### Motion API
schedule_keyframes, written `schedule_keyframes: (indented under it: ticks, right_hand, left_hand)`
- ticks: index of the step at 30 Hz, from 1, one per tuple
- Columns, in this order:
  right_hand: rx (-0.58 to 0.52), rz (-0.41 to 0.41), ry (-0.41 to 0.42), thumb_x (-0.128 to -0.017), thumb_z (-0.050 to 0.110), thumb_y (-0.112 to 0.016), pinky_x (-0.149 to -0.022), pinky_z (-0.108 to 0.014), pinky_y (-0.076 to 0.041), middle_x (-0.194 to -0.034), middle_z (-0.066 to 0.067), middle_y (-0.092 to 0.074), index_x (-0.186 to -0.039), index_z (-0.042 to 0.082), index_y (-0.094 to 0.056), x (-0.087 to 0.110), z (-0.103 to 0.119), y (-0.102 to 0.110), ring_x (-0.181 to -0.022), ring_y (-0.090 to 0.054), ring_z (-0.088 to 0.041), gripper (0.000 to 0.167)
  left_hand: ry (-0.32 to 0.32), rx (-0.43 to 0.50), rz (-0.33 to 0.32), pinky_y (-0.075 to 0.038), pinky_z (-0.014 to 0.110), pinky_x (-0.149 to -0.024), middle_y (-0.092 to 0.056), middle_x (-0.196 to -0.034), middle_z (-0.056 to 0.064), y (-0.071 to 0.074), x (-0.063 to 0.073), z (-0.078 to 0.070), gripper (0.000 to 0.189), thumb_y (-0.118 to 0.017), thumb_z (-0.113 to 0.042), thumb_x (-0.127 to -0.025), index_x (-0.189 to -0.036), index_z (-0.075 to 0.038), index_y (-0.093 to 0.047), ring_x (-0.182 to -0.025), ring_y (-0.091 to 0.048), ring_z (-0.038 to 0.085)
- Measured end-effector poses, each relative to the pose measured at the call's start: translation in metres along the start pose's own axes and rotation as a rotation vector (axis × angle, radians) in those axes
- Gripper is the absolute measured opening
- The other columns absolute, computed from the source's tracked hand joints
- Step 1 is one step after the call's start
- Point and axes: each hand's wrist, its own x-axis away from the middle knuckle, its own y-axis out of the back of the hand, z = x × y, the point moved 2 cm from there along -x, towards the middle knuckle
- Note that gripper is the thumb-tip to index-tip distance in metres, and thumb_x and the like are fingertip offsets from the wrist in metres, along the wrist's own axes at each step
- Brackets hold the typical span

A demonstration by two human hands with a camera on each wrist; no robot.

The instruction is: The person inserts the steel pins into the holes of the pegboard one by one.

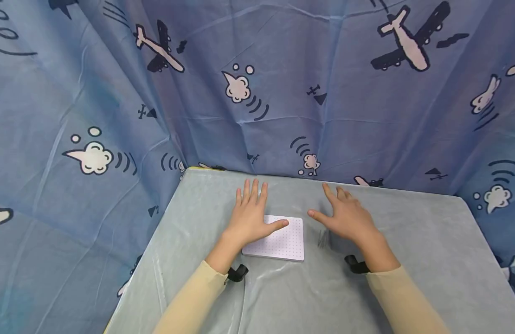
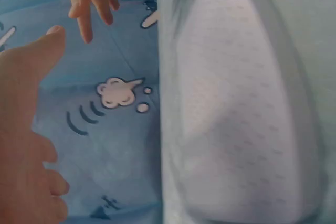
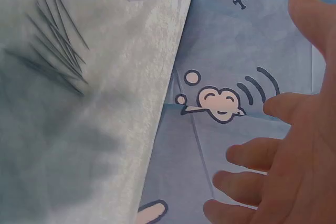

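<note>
A flat white rectangular board with a grid of small dots or holes lies on the covered table. My left hand is over its upper left part, fingers spread and straight; whether it touches the board I cannot tell. To the board's right is a small loose bunch of thin, dark, needle-like pins, pointed at the ends. My right hand hovers above and right of these pins, fingers apart, holding nothing. In the left wrist view the board appears large and blurred.
A pale grey-green cloth covers the table. Behind and at the sides hangs a blue curtain printed with planes and clouds. Black straps are on both wrists.
</note>
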Motion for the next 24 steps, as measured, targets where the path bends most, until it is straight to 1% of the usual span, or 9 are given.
schedule_keyframes:
  ticks: [4, 6, 10, 11, 13, 16, 18, 21, 24]
  right_hand:
    - [-0.011, 0.013, -0.011, -0.095, 0.09, -0.045, -0.106, -0.087, -0.042, -0.168, -0.039, -0.032, -0.177, 0.016, -0.016, 0.001, 0.0, -0.005, -0.146, -0.038, -0.068, 0.115]
    - [-0.021, 0.023, -0.017, -0.095, 0.091, -0.045, -0.103, -0.084, -0.047, -0.165, -0.038, -0.039, -0.177, 0.014, -0.016, 0.002, 0.0, -0.008, -0.144, -0.045, -0.064, 0.116]
    - [-0.037, 0.059, -0.038, -0.094, 0.093, -0.043, -0.093, -0.075, -0.057, -0.157, -0.035, -0.052, -0.176, 0.009, -0.018, 0.003, -0.004, -0.016, -0.134, -0.059, -0.058, 0.119]
    - [-0.043, 0.067, -0.044, -0.094, 0.093, -0.043, -0.091, -0.074, -0.058, -0.157, -0.034, -0.053, -0.175, 0.008, -0.02, 0.004, -0.006, -0.018, -0.133, -0.06, -0.056, 0.12]
    - [-0.046, 0.078, -0.056, -0.094, 0.092, -0.044, -0.089, -0.073, -0.058, -0.155, -0.034, -0.055, -0.174, 0.005, -0.024, 0.006, -0.009, -0.021, -0.131, -0.062, -0.057, 0.12]
    - [-0.05, 0.078, -0.067, -0.095, 0.091, -0.046, -0.092, -0.074, -0.057, -0.153, -0.034, -0.056, -0.168, -0.003, -0.035, 0.011, -0.014, -0.025, -0.131, -0.061, -0.057, 0.119]
    - [-0.055, 0.076, -0.072, -0.097, 0.087, -0.05, -0.095, -0.075, -0.056, -0.15, -0.035, -0.058, -0.163, -0.007, -0.043, 0.014, -0.017, -0.029, -0.131, -0.061, -0.057, 0.115]
    - [-0.071, 0.069, -0.074, -0.1, 0.076, -0.06, -0.099, -0.074, -0.055, -0.145, -0.035, -0.062, -0.154, -0.012, -0.052, 0.017, -0.019, -0.034, -0.13, -0.062, -0.057, 0.104]
    - [-0.089, 0.056, -0.069, -0.101, 0.063, -0.068, -0.102, -0.073, -0.055, -0.142, -0.035, -0.064, -0.149, -0.014, -0.057, 0.019, -0.021, -0.04, -0.13, -0.062, -0.056, 0.091]
  left_hand:
    - [-0.015, 0.028, -0.006, -0.005, 0.061, -0.137, -0.009, -0.181, 0.024, -0.011, 0.007, 0.01, 0.128, -0.054, -0.092, -0.09, -0.177, -0.009, -0.01, -0.167, 0.009, 0.04]
    - [-0.02, 0.051, -0.008, -0.006, 0.059, -0.138, -0.012, -0.18, 0.025, -0.016, 0.011, 0.016, 0.128, -0.056, -0.09, -0.09, -0.176, -0.005, -0.011, -0.167, 0.006, 0.04]
    - [-0.017, 0.099, -0.012, -0.006, 0.052, -0.139, -0.016, -0.18, 0.023, -0.028, 0.019, 0.027, 0.13, -0.056, -0.089, -0.091, -0.173, 0.003, -0.015, -0.168, -0.002, 0.038]
    - [-0.015, 0.114, -0.011, -0.005, 0.049, -0.139, -0.016, -0.18, 0.023, -0.03, 0.021, 0.029, 0.131, -0.057, -0.089, -0.091, -0.172, 0.005, -0.015, -0.168, -0.003, 0.037]
    - [-0.018, 0.138, -0.025, -0.008, 0.048, -0.139, -0.02, -0.179, 0.024, -0.036, 0.025, 0.033, 0.13, -0.057, -0.088, -0.092, -0.171, 0.007, -0.017, -0.168, -0.009, 0.038]
    - [-0.012, 0.164, -0.039, -0.015, 0.049, -0.138, -0.025, -0.176, 0.027, -0.045, 0.032, 0.036, 0.129, -0.058, -0.087, -0.092, -0.17, 0.009, -0.021, -0.167, -0.018, 0.039]
    - [-0.003, 0.179, -0.043, -0.02, 0.05, -0.137, -0.029, -0.175, 0.028, -0.052, 0.036, 0.038, 0.129, -0.059, -0.087, -0.091, -0.169, 0.009, -0.024, -0.166, -0.022, 0.04]
    - [0.018, 0.207, -0.032, -0.025, 0.051, -0.136, -0.031, -0.174, 0.027, -0.06, 0.043, 0.04, 0.128, -0.061, -0.087, -0.091, -0.169, 0.008, -0.025, -0.165, -0.025, 0.038]
    - [0.037, 0.243, -0.025, -0.031, 0.053, -0.134, -0.033, -0.174, 0.025, -0.065, 0.049, 0.042, 0.127, -0.064, -0.085, -0.09, -0.169, 0.007, -0.027, -0.164, -0.028, 0.037]
